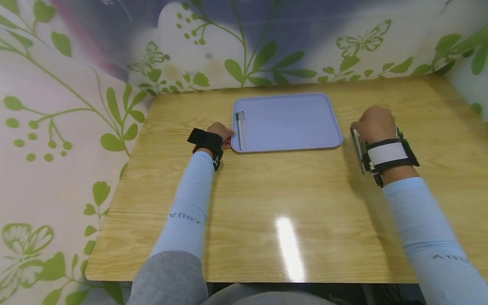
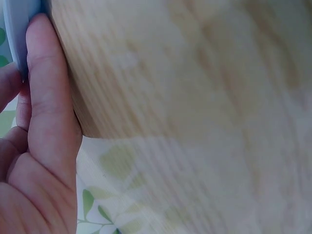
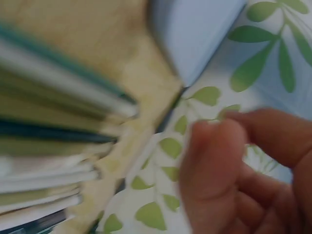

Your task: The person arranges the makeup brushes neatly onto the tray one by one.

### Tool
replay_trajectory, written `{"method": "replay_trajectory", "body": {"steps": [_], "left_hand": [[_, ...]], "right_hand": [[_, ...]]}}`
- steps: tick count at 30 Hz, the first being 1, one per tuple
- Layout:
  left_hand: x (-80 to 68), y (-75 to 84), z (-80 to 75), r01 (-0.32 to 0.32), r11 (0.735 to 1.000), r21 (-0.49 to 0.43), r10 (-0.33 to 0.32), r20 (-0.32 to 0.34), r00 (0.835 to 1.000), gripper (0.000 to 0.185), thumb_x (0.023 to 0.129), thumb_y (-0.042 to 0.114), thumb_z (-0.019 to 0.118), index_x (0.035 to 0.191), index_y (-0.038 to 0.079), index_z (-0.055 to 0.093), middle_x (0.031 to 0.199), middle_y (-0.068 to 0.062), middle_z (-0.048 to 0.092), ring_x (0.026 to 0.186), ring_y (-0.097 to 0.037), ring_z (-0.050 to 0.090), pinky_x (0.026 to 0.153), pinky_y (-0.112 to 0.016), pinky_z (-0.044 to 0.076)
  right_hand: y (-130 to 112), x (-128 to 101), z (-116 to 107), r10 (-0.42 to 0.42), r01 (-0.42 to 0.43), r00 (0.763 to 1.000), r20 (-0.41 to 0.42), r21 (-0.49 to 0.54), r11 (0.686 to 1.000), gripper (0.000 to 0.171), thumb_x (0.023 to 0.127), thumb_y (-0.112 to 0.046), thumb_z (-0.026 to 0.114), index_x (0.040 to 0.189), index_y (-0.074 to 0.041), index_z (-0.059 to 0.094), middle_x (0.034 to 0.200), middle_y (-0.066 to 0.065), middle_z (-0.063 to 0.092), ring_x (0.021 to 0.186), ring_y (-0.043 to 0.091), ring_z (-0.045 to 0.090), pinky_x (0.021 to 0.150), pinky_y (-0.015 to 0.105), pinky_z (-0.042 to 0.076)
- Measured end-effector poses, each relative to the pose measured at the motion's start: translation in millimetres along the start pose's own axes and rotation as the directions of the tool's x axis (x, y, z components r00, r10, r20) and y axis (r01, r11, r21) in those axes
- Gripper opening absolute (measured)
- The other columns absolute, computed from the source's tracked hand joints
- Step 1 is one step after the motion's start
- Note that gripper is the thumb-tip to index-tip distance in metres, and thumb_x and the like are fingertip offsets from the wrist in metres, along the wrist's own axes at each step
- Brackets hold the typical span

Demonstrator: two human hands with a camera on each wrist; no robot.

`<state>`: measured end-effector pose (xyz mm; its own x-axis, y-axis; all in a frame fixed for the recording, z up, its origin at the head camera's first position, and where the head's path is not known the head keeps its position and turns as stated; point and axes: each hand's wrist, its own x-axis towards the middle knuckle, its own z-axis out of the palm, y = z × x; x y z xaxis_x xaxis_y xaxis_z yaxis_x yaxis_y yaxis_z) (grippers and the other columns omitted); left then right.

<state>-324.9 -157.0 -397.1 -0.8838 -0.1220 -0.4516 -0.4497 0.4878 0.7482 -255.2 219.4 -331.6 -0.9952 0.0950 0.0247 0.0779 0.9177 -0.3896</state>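
A pale blue tray (image 1: 289,120) lies on the wooden table. At its left rim my left hand (image 1: 222,132) pinches the edge; in the left wrist view, fingers of the left hand (image 2: 48,102) lie on both sides of the rim. Slim pen-like sticks (image 1: 241,129) lie along the tray's left side. Right of the tray, my right hand (image 1: 376,123) hovers over or beside a green-and-white layered stack (image 1: 357,148). The right wrist view shows the right hand (image 3: 243,165) loosely curled, nothing visible between its fingers; the blurred stack (image 3: 44,131), perhaps books, lies apart from the fingertips.
The wooden table (image 1: 244,203) extends to a wall at the back and left, printed with green leaves and butterflies (image 1: 364,40). Its front edge runs near my body. A bright light reflection (image 1: 289,248) shows on the tabletop.
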Motion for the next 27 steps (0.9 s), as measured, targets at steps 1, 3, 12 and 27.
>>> {"method": "replay_trajectory", "body": {"steps": [1, 3, 12, 27], "left_hand": [[0.2, -0.2, -1.1, 0.0, 1.0, -0.004, 0.0, -0.004, 1.0, 0.024, 0.08, 0.017, 0.056, 0.1, 0.003, 0.057, 0.06, -0.004, 0.052, 0.044, -0.01, 0.051, 0.051, -0.026, 0.053], [0.4, -0.6, -2.2, -0.001, 1.0, -0.003, 0.001, -0.009, 1.0, 0.024, 0.08, 0.016, 0.056, 0.1, 0.003, 0.056, 0.059, -0.004, 0.052, 0.044, -0.01, 0.051, 0.05, -0.026, 0.053], [3.2, -1.4, 0.0, 0.013, 0.998, -0.058, -0.012, 0.003, 1.0, 0.023, 0.079, 0.014, 0.057, 0.098, 0.002, 0.055, 0.059, -0.005, 0.053, 0.044, -0.011, 0.053, 0.051, -0.028, 0.053], [-3.3, 2.4, 0.2, 0.008, 1.0, -0.005, -0.008, 0.004, 1.0, 0.023, 0.081, 0.015, 0.055, 0.1, 0.003, 0.056, 0.058, -0.003, 0.052, 0.044, -0.01, 0.052, 0.049, -0.026, 0.052]], "right_hand": [[3.5, -0.9, 1.9, 0.002, -0.002, 1.0, 0.009, -0.032, 0.999, 0.035, 0.079, -0.018, 0.05, 0.05, 0.0, 0.06, 0.035, 0.002, 0.049, 0.035, 0.017, 0.048, 0.034, 0.028, 0.037], [8.2, -2.8, 5.8, 0.017, -0.014, 0.999, 0.044, -0.066, 0.998, 0.035, 0.076, -0.015, 0.052, 0.044, -0.001, 0.056, 0.033, 0.002, 0.046, 0.034, 0.018, 0.047, 0.033, 0.028, 0.036], [15.1, -4.7, 22.3, 0.031, -0.022, 0.998, 0.058, -0.147, 0.989, 0.024, 0.069, -0.011, 0.056, 0.05, 0.004, 0.057, 0.054, 0.019, 0.054, 0.049, 0.03, 0.049, 0.035, 0.034, 0.038], [2.8, -5.5, 33.9, 0.045, -0.027, 0.997, 0.069, -0.25, 0.968, 0.022, 0.074, -0.006, 0.048, 0.085, 0.01, 0.058, 0.078, 0.029, 0.056, 0.063, 0.038, 0.054, 0.041, 0.045, 0.044]]}}
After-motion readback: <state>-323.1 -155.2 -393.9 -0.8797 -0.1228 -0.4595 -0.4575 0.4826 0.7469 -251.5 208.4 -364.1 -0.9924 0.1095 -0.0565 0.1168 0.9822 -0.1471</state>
